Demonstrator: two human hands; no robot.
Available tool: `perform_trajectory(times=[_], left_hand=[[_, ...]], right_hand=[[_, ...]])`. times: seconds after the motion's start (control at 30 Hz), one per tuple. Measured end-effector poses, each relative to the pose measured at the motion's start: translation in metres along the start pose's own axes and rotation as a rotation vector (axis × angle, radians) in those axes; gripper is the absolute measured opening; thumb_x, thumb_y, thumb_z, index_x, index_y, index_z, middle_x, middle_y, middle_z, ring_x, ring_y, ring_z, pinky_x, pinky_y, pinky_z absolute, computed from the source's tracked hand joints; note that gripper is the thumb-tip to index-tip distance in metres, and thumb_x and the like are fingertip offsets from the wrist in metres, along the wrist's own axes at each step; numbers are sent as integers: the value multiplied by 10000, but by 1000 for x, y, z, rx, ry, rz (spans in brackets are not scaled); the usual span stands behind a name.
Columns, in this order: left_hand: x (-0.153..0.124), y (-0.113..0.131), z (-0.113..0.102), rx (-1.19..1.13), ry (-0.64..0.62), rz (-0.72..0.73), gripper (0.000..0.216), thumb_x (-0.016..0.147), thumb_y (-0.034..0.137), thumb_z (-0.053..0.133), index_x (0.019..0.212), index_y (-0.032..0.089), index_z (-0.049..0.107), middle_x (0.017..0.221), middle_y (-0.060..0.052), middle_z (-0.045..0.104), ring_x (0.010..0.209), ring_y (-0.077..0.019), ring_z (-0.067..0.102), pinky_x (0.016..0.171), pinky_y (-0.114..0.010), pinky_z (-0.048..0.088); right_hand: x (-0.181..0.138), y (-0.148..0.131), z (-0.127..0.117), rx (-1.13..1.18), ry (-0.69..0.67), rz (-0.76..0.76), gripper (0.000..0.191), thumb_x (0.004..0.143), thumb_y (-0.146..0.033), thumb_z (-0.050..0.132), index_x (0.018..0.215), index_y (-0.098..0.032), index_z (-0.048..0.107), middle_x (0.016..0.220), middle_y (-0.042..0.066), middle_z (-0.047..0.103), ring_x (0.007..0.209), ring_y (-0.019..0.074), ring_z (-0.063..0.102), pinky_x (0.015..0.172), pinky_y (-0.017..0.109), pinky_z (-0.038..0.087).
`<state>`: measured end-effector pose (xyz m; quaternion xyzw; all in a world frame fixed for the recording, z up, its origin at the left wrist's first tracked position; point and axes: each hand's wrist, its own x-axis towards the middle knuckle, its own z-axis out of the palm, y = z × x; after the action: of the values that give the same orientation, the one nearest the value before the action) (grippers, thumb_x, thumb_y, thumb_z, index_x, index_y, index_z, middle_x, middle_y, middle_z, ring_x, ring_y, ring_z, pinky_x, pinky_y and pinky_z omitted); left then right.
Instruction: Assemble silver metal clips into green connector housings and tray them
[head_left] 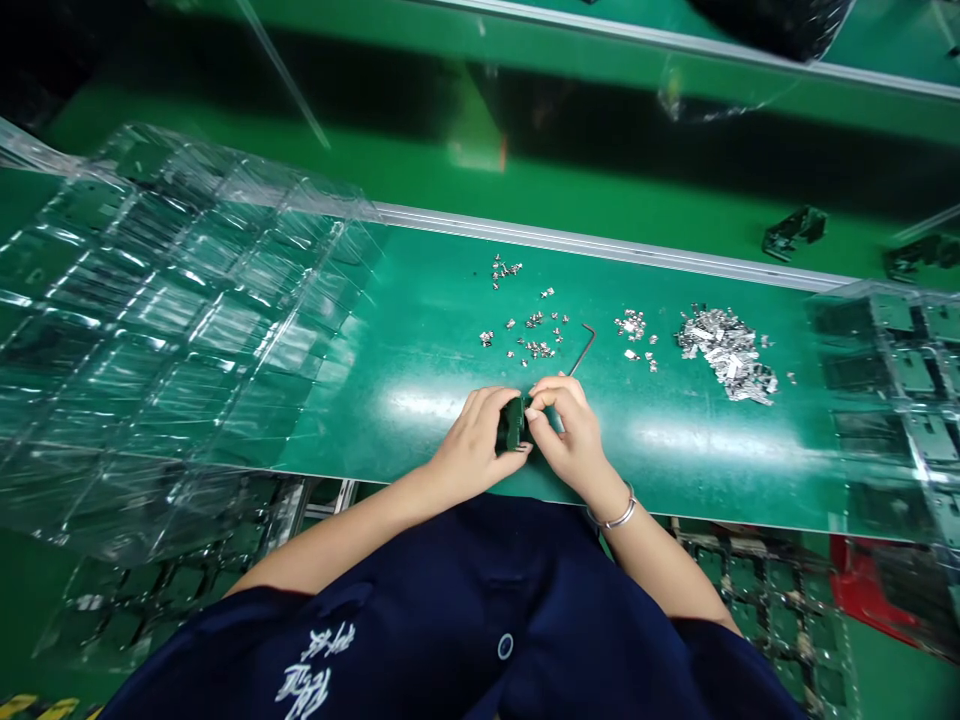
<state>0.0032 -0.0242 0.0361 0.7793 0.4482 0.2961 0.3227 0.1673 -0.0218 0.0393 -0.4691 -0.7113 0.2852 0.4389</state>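
In the head view, a dark green part (pixel 514 425) is being held above the bench (pixel 420 300), just inside its near edge. It is being clasped by the left hand (pixel 476 440), fingers bent around one side, thumb below. At its other side, the right hand (pixel 568 432) is being held with thumb and forefinger drawn close; whether anything is being pinched cannot be told. Beyond, a hex key (pixel 584 348) is being flanked by small metal pieces (pixel 538 349), green surface showing toward the rail (pixel 570 242).
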Motion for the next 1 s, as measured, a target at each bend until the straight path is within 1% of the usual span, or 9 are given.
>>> perform_trajectory(times=[0.07,0.17,0.3,0.5,0.57,0.67,0.73,0.87,1.0], left_hand=[[1,1,-1,37,2,13,497,738,179,584,1188,194,374,1143,-113,518,1066,-267,511,903,-429,457],[3,-2,-4,-28,-49,-1,500,710,152,559,1175,193,383,1104,-98,538,1015,-246,542,873,-401,480],[5,-5,-7,-63,-67,-9,487,704,150,542,1167,198,397,1104,-90,559,1019,-237,561,879,-393,490],[12,-4,-5,-5,-22,-24,357,849,150,448,1204,191,447,1294,-99,549,1287,-226,444,1058,-415,390],[15,-5,-4,-1,4,-45,308,864,139,448,1159,210,503,1241,-64,603,1251,-204,489,1036,-382,411],[20,-9,-5,15,35,-58,241,849,145,502,1065,229,569,1104,-25,668,1077,-185,602,926,-334,470],[21,-10,-6,46,39,-43,215,841,161,531,1038,228,583,1060,-21,677,994,-183,625,865,-323,481],[19,-8,-2,159,71,-2,196,849,181,517,1034,210,575,1024,-46,670,973,-212,609,835,-344,469],[15,-4,7,206,114,-97,231,862,173,455,1083,177,519,1036,-90,623,992,-238,564,835,-367,469]], right_hand=[[1,0,0,12,-6,6,81,884,-152,481,840,-220,485,917,48,534,907,198,532,900,421,413],[3,0,0,53,-22,12,79,885,-160,479,831,-218,486,916,54,534,889,195,534,801,369,451],[5,0,-2,70,-48,26,81,886,-162,485,828,-217,491,917,52,537,886,190,537,792,357,456],[4,1,3,43,9,58,75,883,-153,506,848,-219,508,933,47,539,929,193,536,833,363,450],[2,0,5,36,29,66,79,877,-146,515,846,-219,515,924,43,541,918,189,538,829,356,450],[0,-3,7,21,37,83,76,880,-150,506,852,-220,514,915,41,542,894,187,543,809,349,456],[-1,-5,9,11,36,89,77,885,-153,492,854,-222,508,906,40,544,880,187,545,797,347,461],[-2,-4,15,-59,19,79,84,896,-153,455,858,-219,491,889,49,543,857,189,545,769,345,475],[-1,4,20,-125,41,80,93,911,-164,424,867,-213,488,895,66,546,870,199,549,762,356,493]])
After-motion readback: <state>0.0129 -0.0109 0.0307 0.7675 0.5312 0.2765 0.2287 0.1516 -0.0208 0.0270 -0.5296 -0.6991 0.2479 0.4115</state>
